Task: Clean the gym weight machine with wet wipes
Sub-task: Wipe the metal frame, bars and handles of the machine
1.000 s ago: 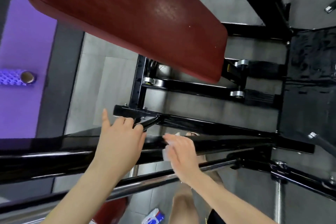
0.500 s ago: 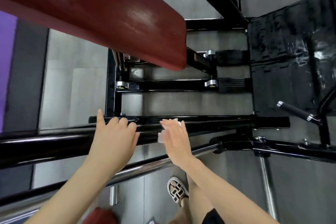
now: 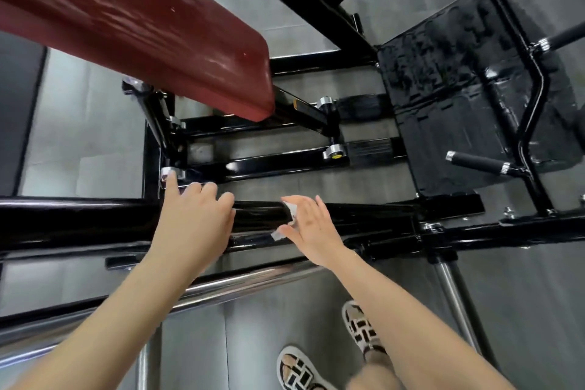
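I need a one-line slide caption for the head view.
Right hand presses a wet wipe on the black frame bar; left hand rests on it.
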`<act>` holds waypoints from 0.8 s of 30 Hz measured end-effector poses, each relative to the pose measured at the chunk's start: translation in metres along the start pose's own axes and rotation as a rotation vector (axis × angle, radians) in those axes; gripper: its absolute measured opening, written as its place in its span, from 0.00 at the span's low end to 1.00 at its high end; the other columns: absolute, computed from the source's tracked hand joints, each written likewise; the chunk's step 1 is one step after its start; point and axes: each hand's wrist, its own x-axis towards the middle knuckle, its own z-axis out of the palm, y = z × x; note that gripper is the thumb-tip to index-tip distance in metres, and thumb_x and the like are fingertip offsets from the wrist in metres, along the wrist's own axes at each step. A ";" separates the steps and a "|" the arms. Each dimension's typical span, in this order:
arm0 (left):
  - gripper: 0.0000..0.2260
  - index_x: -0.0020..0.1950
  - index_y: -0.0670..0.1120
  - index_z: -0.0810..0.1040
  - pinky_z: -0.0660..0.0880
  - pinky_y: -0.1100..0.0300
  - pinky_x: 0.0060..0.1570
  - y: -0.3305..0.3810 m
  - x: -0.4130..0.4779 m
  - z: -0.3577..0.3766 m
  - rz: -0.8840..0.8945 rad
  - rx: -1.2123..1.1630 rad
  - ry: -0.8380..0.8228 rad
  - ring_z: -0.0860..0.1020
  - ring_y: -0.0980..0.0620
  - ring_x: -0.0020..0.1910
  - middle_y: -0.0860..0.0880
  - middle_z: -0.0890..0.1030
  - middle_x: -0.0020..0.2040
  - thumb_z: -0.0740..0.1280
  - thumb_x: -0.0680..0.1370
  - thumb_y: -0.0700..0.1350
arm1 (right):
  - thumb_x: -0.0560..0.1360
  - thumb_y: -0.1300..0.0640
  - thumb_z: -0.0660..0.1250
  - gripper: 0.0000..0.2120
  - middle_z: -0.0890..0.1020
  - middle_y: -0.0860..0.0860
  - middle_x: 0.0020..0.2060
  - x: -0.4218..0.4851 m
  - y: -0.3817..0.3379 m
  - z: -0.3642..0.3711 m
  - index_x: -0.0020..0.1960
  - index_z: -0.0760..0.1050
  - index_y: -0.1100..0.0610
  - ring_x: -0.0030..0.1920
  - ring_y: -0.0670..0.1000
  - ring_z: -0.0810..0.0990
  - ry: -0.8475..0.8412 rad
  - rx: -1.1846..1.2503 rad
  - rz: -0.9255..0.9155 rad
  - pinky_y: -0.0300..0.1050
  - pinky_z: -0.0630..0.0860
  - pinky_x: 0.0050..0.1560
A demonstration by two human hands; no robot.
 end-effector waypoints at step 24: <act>0.09 0.45 0.43 0.83 0.62 0.33 0.63 0.106 -0.019 0.028 -0.256 -0.223 0.352 0.77 0.38 0.45 0.41 0.80 0.46 0.63 0.72 0.42 | 0.79 0.59 0.60 0.07 0.79 0.50 0.47 -0.057 0.142 -0.049 0.54 0.75 0.58 0.46 0.47 0.76 -0.057 0.556 0.313 0.23 0.68 0.43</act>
